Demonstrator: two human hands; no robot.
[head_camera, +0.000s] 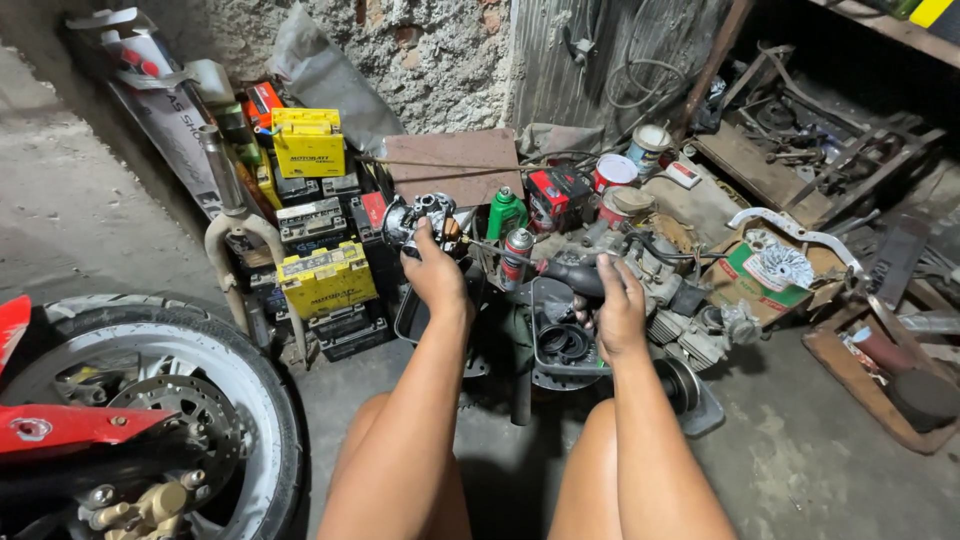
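— As the view goes from the knees outward, what do both hands hold?

— The left hand (436, 272) is closed around a carburetor (420, 217), lifted above the black tray (412, 322). The right hand (618, 308) grips a black rubber hose (570, 277) on the engine (660, 290).

— How will the carburetor handle?

— I think it is rigid metal, rather heavy, maybe oily. Better to hold the body, not the small levers. Behind stand a spray can (515, 252) and yellow batteries (308, 143).
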